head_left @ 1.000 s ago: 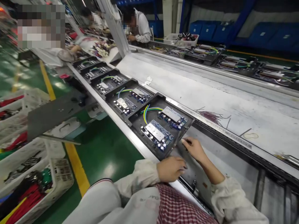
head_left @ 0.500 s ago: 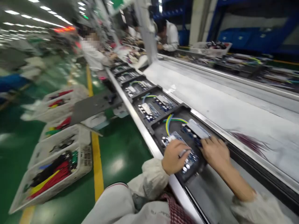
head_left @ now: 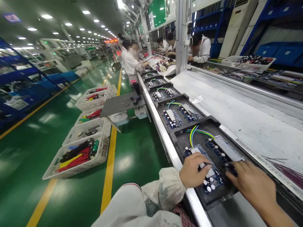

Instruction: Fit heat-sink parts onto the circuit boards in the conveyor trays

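Left hand (head_left: 195,170): fingers curled and pressed together on a blue circuit board with silver capacitors (head_left: 214,180); right hand (head_left: 251,183): fingers loosely spread at a second blue circuit board (head_left: 219,145), any pinch impossible to tell. Both boards sit in a black moulded tray (head_left: 187,142) at 12 o'clock, with yellow, blue and green wires (head_left: 193,135) lying loose, their ends unconnected as far as shown. Matching loaded black trays (head_left: 180,110) follow at 11 o'clock; white plastic crates of red and black wiring (head_left: 103,154) stand at 9 o'clock.

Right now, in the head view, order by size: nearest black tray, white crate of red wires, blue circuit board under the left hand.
Black tray, white crate, blue circuit board; the tray's nearness may flatter it.
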Motion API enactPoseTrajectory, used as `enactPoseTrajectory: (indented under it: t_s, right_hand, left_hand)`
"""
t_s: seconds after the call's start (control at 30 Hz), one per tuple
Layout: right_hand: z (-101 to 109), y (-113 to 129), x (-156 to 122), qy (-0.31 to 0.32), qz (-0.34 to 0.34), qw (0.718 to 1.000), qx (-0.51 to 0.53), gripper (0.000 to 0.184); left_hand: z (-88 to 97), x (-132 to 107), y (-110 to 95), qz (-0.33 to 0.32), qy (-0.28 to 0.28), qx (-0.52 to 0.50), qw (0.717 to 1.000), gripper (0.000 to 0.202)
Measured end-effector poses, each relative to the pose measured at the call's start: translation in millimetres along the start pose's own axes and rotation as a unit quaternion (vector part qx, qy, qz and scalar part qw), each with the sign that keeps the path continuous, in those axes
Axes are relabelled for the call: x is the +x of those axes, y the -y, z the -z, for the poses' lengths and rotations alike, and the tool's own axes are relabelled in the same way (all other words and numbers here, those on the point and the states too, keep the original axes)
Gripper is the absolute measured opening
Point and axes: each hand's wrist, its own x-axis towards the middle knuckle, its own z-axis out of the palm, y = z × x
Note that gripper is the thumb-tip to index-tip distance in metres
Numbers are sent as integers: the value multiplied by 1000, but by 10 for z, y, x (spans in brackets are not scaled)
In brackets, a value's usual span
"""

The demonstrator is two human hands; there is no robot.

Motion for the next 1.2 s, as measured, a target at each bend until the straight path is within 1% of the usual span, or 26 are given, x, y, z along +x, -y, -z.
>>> enactPoseTrajectory:
  t_s: [0.03, 0.1, 0.17, 0.23, 0.27, 0.33, 0.4, 0.5, 0.57, 0.7, 0.8, 0.9, 0.97, 1.0, 1.03, 1.07, 1.1, 1.13, 1.17, 1.2]
  right_hand:
    - [65, 32, 5, -33, -18, 997, 69, 21]
    - [188, 129, 16, -78, -52, 972, 217, 22]
    - [271, 250, 24, -82, -63, 942, 320, 18]
    - [309, 360, 29, -78, -49, 924, 370, 16]
    - [319, 402, 29, -79, -45, 921, 380, 17]
    - [333, 450, 25, -70, -56, 922, 377, 20]
    - [351, 462, 12, -48, -100, 925, 364, 21]
    - [408, 491, -27, 7, -171, 923, 345, 31]
    - [469, 565, -75, 19, -192, 923, 333, 34]
    - [577, 797, -265, -13, -168, 933, 318, 30]
    - [583, 939, -429, -11, -172, 926, 334, 32]
    - [558, 1007, -494, 8, -197, 915, 351, 31]
    - [579, 985, -450, 30, -186, 919, 346, 27]
    - [602, 943, -400, 44, -171, 924, 339, 25]
    - [629, 879, -336, 55, -158, 930, 326, 23]
    - [649, 790, -261, 58, -154, 939, 303, 22]
    - [654, 682, -182, 53, -157, 949, 268, 22]
    - [634, 559, -103, 45, -165, 960, 222, 21]
    - [586, 431, -33, 40, -176, 970, 164, 21]
    - [508, 308, 23, 53, -174, 977, 107, 22]
  left_hand:
    - [-4, 8, -11, 28, 9, -32, 999, 43]
    - [-27, 33, -22, 83, 56, -109, 989, 62]
    - [-55, 61, -21, 129, 122, -190, 966, 76]
    - [-67, 68, -17, 166, 164, -259, 937, 77]
    - [-64, 61, -13, 184, 170, -289, 924, 74]
    - [-39, 43, 9, 217, 162, -340, 901, 67]
    - [-12, 43, 57, 243, 144, -378, 882, 58]
    - [-15, 48, 120, 267, 125, -408, 864, 49]
    - [-42, -6, 116, 273, 126, -411, 861, 49]
    - [-87, -275, 55, 283, 164, -391, 860, 43]
    - [-100, -464, 61, 285, 194, -377, 860, 41]
    - [-101, -530, 117, 278, 202, -377, 860, 41]
    - [-89, -518, 154, 276, 204, -381, 859, 39]
    - [-78, -507, 167, 273, 204, -381, 859, 37]
    - [-65, -498, 177, 261, 197, -369, 870, 34]
    - [-51, -495, 186, 229, 185, -337, 895, 29]
    - [-40, -498, 195, 171, 166, -283, 929, 22]
    - [-34, -510, 206, 89, 147, -209, 963, 17]
    - [-35, -530, 220, -6, 131, -125, 983, 13]
    - [-43, -555, 237, -96, 125, -42, 987, 12]
